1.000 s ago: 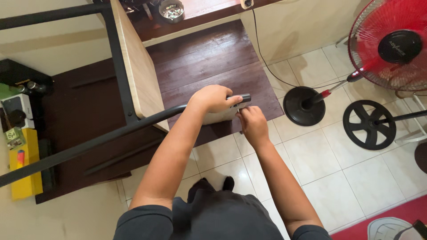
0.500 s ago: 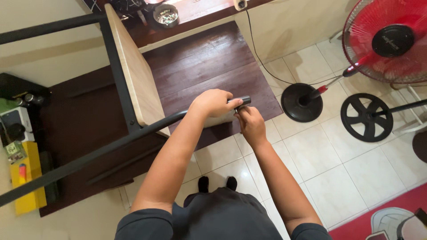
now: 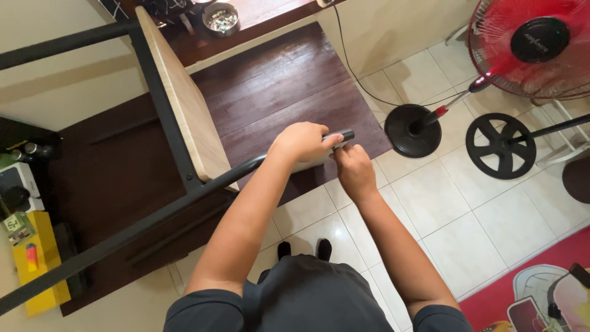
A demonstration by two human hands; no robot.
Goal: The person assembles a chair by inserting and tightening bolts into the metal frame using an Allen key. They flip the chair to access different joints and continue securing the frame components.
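A black metal frame with a light wooden board [image 3: 184,110] stands tipped in front of me. One black frame leg [image 3: 246,167] runs toward me and ends near my hands. My left hand [image 3: 301,144] is wrapped around the end of that leg. My right hand [image 3: 351,169] is just beside it, fingers pinched at the tip of the leg [image 3: 344,135]. Whatever the right fingers pinch is too small to make out.
A dark wooden panel [image 3: 289,80] lies on the tiled floor under the frame. A red standing fan [image 3: 528,43] with a round black base [image 3: 412,132] stands at the right, beside another black wheel-like base [image 3: 501,144]. A yellow box [image 3: 34,264] sits at the left.
The view has shifted slightly. Both hands stay at the end of the black leg, the right fingers working at its tip.
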